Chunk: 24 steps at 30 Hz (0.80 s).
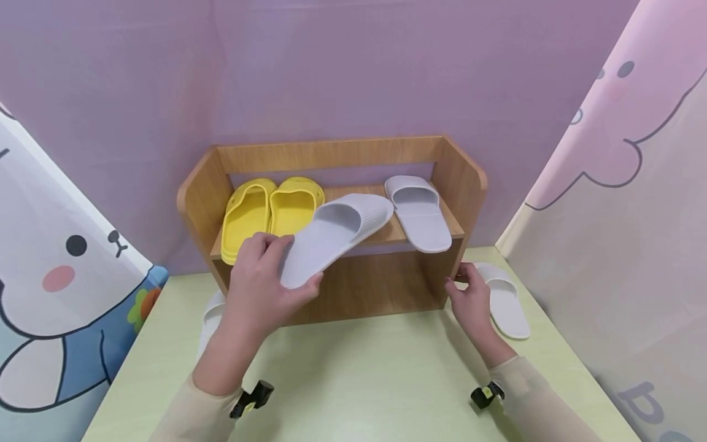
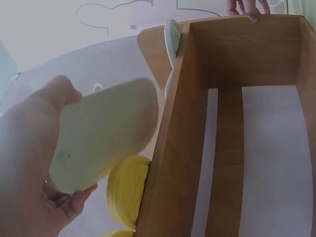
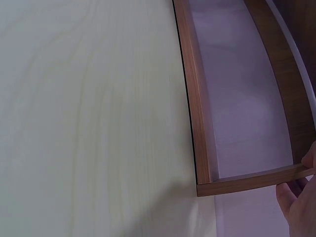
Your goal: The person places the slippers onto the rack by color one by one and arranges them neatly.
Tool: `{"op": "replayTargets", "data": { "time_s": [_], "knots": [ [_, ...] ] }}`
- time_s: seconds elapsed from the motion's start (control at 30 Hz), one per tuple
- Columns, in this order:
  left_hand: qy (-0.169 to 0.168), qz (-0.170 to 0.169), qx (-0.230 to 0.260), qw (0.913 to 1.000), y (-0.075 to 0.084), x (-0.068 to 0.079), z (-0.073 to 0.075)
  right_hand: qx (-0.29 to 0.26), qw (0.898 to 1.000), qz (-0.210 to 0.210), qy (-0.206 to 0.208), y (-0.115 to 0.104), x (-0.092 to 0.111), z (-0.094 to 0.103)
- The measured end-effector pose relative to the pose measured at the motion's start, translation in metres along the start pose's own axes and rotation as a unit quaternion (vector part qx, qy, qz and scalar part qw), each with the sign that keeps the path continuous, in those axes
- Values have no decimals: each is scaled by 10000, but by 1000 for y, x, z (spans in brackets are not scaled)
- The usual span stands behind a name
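Note:
My left hand (image 1: 262, 288) pinches a pale grey slipper (image 1: 326, 240) by its heel end, thumb on one side and fingers on the other. The slipper is tilted, its toe up and to the right, in front of the upper shelf of a wooden shoe rack (image 1: 364, 282). In the left wrist view the slipper's sole (image 2: 106, 133) faces the camera. Low on the rack's right side panel, my right hand (image 1: 474, 301) grips the front edge between thumb and fingers. Two yellow clogs (image 1: 247, 221) sit at the shelf's left, and another grey slipper (image 1: 422, 221) lies at its right end.
A white slipper (image 1: 505, 304) lies on the pale table (image 1: 353, 380) to the right of the rack. Another white slipper (image 1: 210, 319) is partly hidden behind my left forearm. A purple backdrop (image 1: 353, 73) hangs behind, with printed cloths at both sides.

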<state>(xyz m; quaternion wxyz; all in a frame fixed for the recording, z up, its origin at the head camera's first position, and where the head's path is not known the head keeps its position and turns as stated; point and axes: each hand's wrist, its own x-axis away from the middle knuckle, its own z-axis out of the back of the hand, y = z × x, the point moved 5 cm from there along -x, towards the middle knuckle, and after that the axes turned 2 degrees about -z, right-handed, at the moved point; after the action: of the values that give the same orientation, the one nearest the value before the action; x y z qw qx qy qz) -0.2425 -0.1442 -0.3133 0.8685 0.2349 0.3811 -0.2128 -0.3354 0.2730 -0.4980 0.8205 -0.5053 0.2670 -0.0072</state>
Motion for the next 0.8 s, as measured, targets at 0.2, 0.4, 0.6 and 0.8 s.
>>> {"op": "replayTargets", "data": {
  "time_s": [0.2, 0.4, 0.6, 0.8],
  "knots": [
    [105, 307, -225, 9992, 3, -12, -14, 26, 10000, -41, 9, 2, 0, 0],
    [183, 545, -286, 9979, 8, -25, -29, -16, 10000, 9, -15, 0, 1, 0],
    [-94, 900, -626, 9939, 18, -41, -44, 45, 10000, -17, -10, -1, 1, 1],
    [-478, 1222, -833, 9878, 24, -53, -55, 71, 10000, -32, -35, -1, 1, 0]
  ]
}}
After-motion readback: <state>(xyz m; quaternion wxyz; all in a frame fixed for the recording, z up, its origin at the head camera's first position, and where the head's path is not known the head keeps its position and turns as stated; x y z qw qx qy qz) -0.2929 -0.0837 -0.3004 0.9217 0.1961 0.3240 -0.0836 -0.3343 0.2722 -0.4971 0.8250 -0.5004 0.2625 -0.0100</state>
